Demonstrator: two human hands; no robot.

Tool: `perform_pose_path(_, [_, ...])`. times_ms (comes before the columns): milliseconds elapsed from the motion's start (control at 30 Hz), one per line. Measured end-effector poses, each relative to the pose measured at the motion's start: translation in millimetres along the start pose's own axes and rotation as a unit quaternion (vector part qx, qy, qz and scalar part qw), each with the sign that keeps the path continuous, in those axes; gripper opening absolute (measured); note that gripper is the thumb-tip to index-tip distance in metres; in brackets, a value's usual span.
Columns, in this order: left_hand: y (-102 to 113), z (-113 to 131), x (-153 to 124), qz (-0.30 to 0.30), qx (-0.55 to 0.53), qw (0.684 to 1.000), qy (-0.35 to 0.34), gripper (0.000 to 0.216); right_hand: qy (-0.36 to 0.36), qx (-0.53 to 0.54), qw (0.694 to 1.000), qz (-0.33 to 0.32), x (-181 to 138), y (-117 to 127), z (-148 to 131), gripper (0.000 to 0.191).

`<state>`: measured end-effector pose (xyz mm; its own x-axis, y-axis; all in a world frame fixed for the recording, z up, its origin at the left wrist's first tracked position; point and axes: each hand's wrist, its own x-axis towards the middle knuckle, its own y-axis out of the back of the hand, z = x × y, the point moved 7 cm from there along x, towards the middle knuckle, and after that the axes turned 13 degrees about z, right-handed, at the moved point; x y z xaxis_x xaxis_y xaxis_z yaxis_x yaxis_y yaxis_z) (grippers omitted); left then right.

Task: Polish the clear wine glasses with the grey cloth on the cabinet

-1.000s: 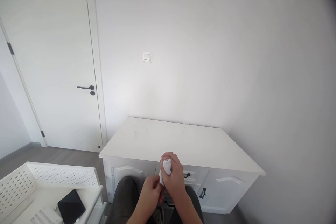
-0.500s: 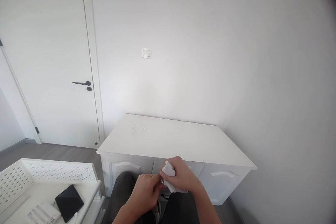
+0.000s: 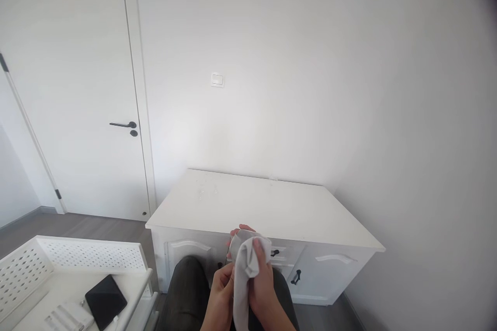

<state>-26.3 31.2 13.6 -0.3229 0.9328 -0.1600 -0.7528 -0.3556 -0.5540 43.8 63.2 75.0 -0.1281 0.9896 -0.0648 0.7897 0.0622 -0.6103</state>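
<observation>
A white cloth (image 3: 243,274) hangs in a long strip between both my hands, low in the middle of the view. My right hand (image 3: 264,282) grips its bunched upper part, fingers wrapped over the top. My left hand (image 3: 220,289) holds the cloth from the left side, just below. Both hands hover above my dark-trousered knees, in front of a white cabinet (image 3: 217,207) with dark drawer handles (image 3: 295,277).
A white perforated tray (image 3: 83,257) at lower left holds a black flat device (image 3: 105,301) and a white item. A closed white door (image 3: 70,88) with a dark handle stands at left. A wall switch (image 3: 217,80) sits above the cabinet.
The cloth was a small bunched wad in my right hand; now it is drawn out into a hanging strip. My hands have shifted slightly and rose toward the cabinet front.
</observation>
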Motion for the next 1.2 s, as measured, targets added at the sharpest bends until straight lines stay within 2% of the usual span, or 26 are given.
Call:
perform_pose_path(133, [11,-3,4,0.092,-0.018,0.993,0.067,0.047,0.022,-0.141,0.99,0.007,0,17,27,0.057])
perform_pose_path(233, [14,4,9,0.077,0.0,0.994,0.081,0.042,0.013,-0.169,0.984,0.053,7,34,39,0.059])
perform_pose_path(333, [22,20,14,0.052,0.052,0.997,0.028,0.037,0.004,-0.145,0.985,0.089,14,44,41,0.062])
perform_pose_path(433, [41,48,18,0.099,0.062,0.991,-0.064,0.039,-0.001,-0.119,0.989,0.087,15,43,36,0.054])
perform_pose_path(500, [43,63,18,0.098,0.029,0.99,-0.094,0.045,-0.058,-0.099,0.993,0.026,8,34,44,0.046])
perform_pose_path(600, [27,62,17,0.024,0.009,1.0,-0.015,0.056,-0.178,-0.062,0.973,-0.136,-13,12,67,0.051])
perform_pose_path(633, [22,60,16,0.018,0.017,1.0,0.01,0.057,-0.204,-0.055,0.962,-0.172,-19,8,73,0.055])
perform_pose_path(700, [18,60,16,0.035,0.054,0.998,-0.007,0.055,-0.209,-0.064,0.957,-0.191,-26,6,80,0.062])
perform_pose_path(733, [18,64,15,0.055,0.084,0.994,-0.043,0.052,-0.185,-0.087,0.962,-0.183,-25,8,79,0.064])
perform_pose_path(800, [17,73,12,0.085,0.144,0.977,-0.131,0.044,-0.082,-0.169,0.969,-0.159,-21,13,67,0.058])
perform_pose_path(867, [14,78,6,0.096,0.174,0.96,-0.198,0.038,0.049,-0.267,0.952,-0.144,-16,15,47,0.038])
perform_pose_path(933, [10,79,1,0.098,0.172,0.954,-0.225,0.038,0.121,-0.321,0.929,-0.138,-13,19,31,0.026])
perform_pose_path(967, [10,78,0,0.107,0.166,0.953,-0.229,0.039,0.119,-0.321,0.93,-0.132,-9,24,27,0.026])
perform_pose_path(1033, [14,78,-1,0.149,0.149,0.95,-0.229,0.04,0.066,-0.271,0.956,-0.094,3,38,23,0.035])
perform_pose_path(1100, [18,79,-1,0.189,0.133,0.947,-0.221,0.042,0.007,-0.191,0.982,0.011,19,59,21,0.048])
perform_pose_path(1200, [15,80,3,0.181,0.094,0.957,-0.206,0.046,0.005,-0.121,0.975,0.187,31,84,19,0.059])
